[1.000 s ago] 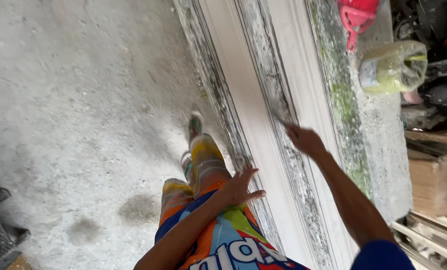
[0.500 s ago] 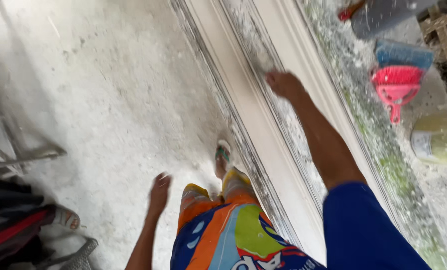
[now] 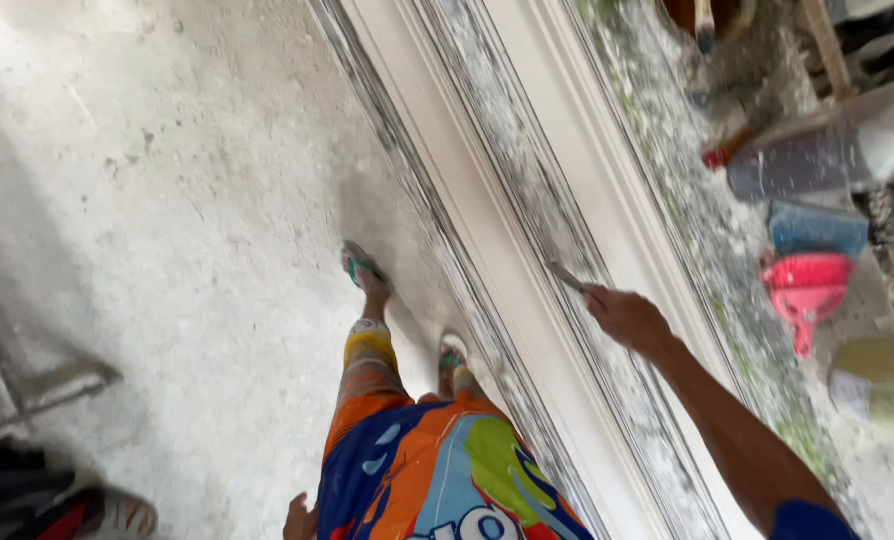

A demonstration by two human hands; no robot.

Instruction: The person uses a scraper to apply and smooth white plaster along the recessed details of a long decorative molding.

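Now the right hand (image 3: 627, 318) is clenched round a thin flat tool (image 3: 567, 276), blade angled onto the long white moulding (image 3: 487, 230) for scraping; the left hand (image 3: 300, 520), near the shorts, can't be read.

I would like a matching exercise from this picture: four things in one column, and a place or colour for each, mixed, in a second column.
Things:
1. right hand
2. left hand
3. funnel
4. long moulding

Places or colours:
A. bright pink-red, among the clutter at the right
B. white, running along the floor beside the feet
C. low at the bottom edge, beside the colourful shorts
D. over the moulding, holding a thin flat tool

Pairs: 1-D, 2-C, 3-A, 4-B
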